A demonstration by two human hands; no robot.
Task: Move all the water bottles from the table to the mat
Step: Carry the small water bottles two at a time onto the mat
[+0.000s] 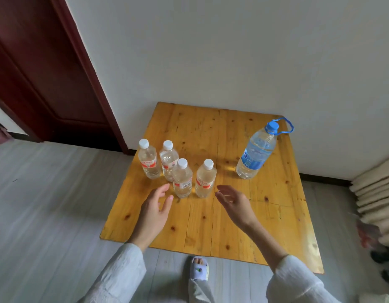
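Table is wood, far edge against the wall, floor open on its left & near sides. Four small bottles stand upright in a tight cluster by the left edge: far-left bottle, second bottle, near-left bottle, near-right bottle. Big blue-cap bottle stands well apart nr the far right corner, w/ bare tabletop between. Left hand hovers just left of the near pair, fingers relaxed & spread, holding nothing. Right hand just right of them, fingers loosely apart, also holding nothing. Folded pale mat lies off the right edge
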